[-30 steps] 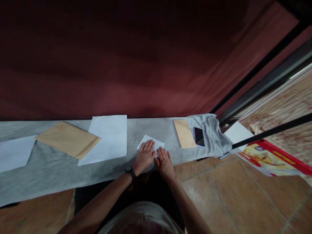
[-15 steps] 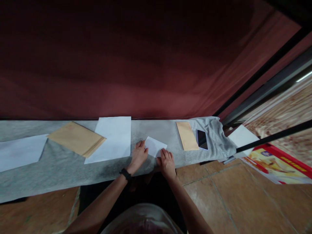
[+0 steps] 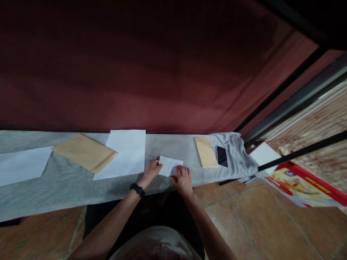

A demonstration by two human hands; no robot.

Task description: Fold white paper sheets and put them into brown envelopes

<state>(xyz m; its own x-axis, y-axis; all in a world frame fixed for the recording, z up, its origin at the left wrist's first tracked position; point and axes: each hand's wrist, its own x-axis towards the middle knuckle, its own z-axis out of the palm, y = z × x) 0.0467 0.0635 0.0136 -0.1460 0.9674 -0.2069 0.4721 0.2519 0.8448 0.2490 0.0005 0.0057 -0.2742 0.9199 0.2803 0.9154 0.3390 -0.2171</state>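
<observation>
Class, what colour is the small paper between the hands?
The small paper is white; the head view shows it.

the one view looks from the person's head, forward and steeply down: shirt (image 3: 165, 242) closest at the bottom edge, left hand (image 3: 152, 169) and right hand (image 3: 184, 183) near, below center, bench (image 3: 67, 187) across the middle, red backdrop (image 3: 135, 79) filling the top.

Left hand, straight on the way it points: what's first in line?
The small white paper: its left edge lies right at the left hand, probably touching, though depth is hard to judge.
</observation>
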